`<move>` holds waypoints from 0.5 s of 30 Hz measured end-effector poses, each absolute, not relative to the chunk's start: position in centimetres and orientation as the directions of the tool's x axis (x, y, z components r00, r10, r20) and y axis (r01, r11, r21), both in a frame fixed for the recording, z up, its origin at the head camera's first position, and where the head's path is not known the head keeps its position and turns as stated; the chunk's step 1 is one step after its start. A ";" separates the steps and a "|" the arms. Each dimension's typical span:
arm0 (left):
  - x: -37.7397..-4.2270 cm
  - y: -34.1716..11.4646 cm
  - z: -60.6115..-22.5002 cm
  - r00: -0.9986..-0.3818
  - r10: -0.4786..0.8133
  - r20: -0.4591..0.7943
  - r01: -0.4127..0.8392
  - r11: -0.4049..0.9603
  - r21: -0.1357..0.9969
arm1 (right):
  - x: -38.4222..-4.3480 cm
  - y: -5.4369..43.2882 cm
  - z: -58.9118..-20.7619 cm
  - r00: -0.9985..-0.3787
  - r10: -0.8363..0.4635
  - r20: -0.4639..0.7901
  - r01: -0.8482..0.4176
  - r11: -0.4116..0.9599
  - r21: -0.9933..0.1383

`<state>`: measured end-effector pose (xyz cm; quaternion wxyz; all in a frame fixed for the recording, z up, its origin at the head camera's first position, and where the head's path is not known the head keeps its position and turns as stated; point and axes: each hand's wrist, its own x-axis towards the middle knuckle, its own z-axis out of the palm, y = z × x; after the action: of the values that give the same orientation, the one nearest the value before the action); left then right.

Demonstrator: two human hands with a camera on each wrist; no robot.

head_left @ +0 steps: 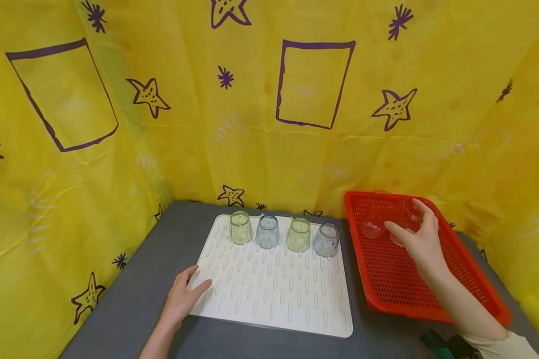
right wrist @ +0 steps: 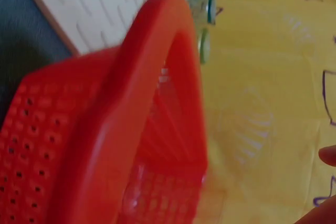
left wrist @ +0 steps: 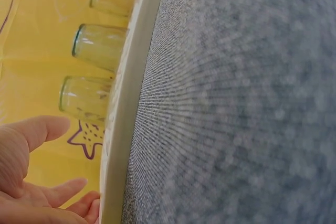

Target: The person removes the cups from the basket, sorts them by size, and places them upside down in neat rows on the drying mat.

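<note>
On the white ridged mat [head_left: 269, 289], a row of tinted glasses stands along the back: a green glass [head_left: 240, 228], a blue glass [head_left: 267, 232], another green glass [head_left: 298, 235] and a grey-blue glass [head_left: 326, 240] at the right end. My left hand [head_left: 181, 294] is at the mat's left edge, thumb and fingers spread, nothing between them. Over the red basket [head_left: 404, 294], my right hand [head_left: 422, 244] reaches with thumb and fingers apart. Clear glasses, one of them [head_left: 374, 227] left of the thumb, lie in the basket's far part, partly hidden by that hand.
Yellow cloth [head_left: 260, 159] with purple drawings walls the back and sides of the grey table [head_left: 130, 299]. The basket's raised rim [right wrist: 142, 61] stands close to the mat's right side. A dark and green object [head_left: 446, 346] is at the front right, by the sleeve.
</note>
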<state>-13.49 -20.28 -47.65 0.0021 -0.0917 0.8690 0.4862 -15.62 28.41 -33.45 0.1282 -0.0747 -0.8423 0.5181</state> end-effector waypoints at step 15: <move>-13.5 -20.5 -48.1 -0.983 -0.162 -0.080 -0.152 0.500 0.853 | -19.6 34.1 -34.3 -0.901 0.417 0.117 0.111 0.485 -0.867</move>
<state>-13.47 -20.53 -48.13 -0.0052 -0.0907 0.8659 0.4919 -19.56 34.08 -34.28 0.1581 -0.1557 -0.8471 0.4828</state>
